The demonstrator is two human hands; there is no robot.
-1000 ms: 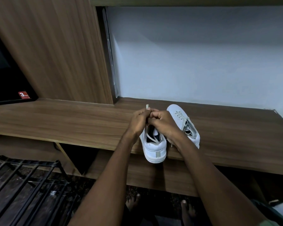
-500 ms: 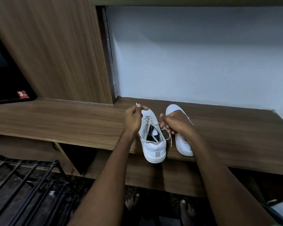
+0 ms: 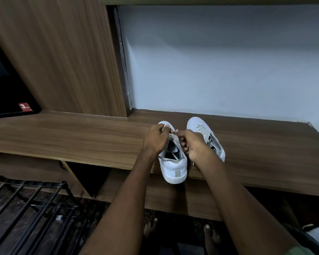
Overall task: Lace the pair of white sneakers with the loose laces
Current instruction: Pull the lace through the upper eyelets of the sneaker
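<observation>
Two sneakers sit on a wooden shelf (image 3: 81,137), toes pointing to 12 o'clock. The near sneaker (image 3: 174,166) hangs its heel over the shelf's front edge; the far sneaker (image 3: 204,133) lies just beside it at 2 o'clock.

The left hand (image 3: 156,138) is curled, pinching a lace (image 3: 167,126) end above the near sneaker's toe. The right hand (image 3: 193,144), at 3 o'clock from the left, pinches the other strand between thumb and forefinger, its remaining fingers curled down.

The lace looks thin, soft and limp, so it probably needs gripping close to the stiff tip to steer it through an eyelet; held further back it would likely flop. The sneaker seems light and may slide on the smooth wood, so bracing it at the collar would help.

The hands hide the near sneaker's eyelets, so how far lacing has gone cannot be told. The far sneaker's heel is covered by the right wrist. A lace tip (image 3: 193,163) dangles below the right hand.
</observation>
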